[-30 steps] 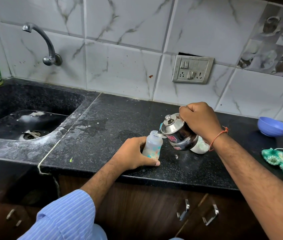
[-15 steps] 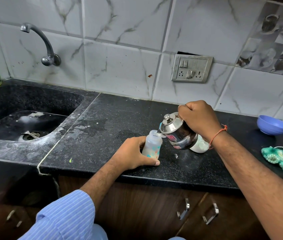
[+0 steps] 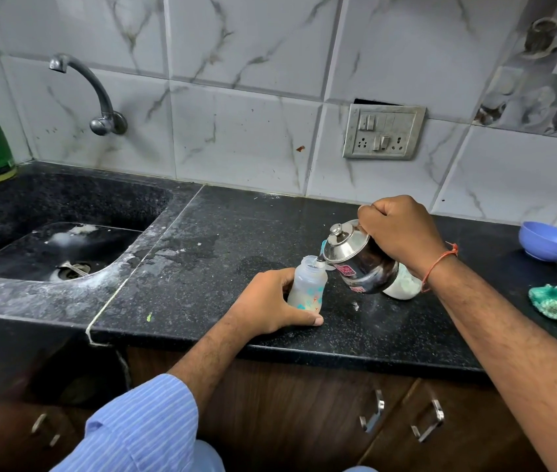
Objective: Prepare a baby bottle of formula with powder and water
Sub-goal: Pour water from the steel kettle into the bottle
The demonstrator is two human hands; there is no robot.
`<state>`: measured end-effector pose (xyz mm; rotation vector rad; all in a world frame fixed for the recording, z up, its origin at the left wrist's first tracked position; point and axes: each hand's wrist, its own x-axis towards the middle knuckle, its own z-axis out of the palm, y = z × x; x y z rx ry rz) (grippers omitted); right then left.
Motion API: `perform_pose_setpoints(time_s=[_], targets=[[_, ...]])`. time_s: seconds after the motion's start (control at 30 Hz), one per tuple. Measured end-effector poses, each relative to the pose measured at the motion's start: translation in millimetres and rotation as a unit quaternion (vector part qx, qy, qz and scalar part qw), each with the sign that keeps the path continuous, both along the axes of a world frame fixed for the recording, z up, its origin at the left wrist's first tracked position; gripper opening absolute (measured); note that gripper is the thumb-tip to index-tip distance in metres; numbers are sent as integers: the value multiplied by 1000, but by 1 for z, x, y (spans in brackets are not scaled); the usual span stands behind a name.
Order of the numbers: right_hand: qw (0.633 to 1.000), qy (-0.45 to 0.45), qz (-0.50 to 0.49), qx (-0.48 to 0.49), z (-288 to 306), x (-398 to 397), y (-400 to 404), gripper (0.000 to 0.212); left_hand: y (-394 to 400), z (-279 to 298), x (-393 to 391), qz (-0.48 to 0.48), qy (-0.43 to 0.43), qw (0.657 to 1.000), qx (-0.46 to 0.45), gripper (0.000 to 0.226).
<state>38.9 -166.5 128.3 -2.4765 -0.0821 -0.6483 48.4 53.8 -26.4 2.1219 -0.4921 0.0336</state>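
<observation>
- Water is going into the bottle [image 3: 306,288]: the steel kettle [image 3: 355,258] is tipped forward, its spout at the open bottle mouth, and a pale stream or splash shows right at the rim.
- Compared with a second ago, the kettle sits at nearly the same tilt and the bottle in the same spot near the front of the counter [image 3: 202,267]; the pour is simply carrying on, not starting or ending.
- Left hand [image 3: 270,303] is wrapped round the bottle's lower half, thumb along the base, holding it upright on the counter.
- Right hand [image 3: 398,229] is clenched over the kettle's handle, carrying its weight above the counter; the handle itself is hidden under the fist.
- Fill level is hard to read through the cloudy printed wall, so how far the pour has got cannot be told.
- A white round tub [image 3: 403,284] stands just behind the kettle, partly hidden; it may hold the powder, though no label shows.
- White specks lie on the counter beside the bottle, and a few under the kettle.
- My judgement: the water step is under way, and capping and shaking are not yet done; no teat or cap is visible.
- Risk: the bottle mouth is narrow, so a steeper tilt could spill over the rim onto the left hand.
</observation>
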Motion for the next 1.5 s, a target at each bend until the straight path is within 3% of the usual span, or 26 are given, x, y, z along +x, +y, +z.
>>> perform_pose_setpoints(time_s=[1.5], targets=[[999, 17, 4, -32, 5, 3, 1, 43, 0, 3, -3, 4, 1, 1000, 7, 64]])
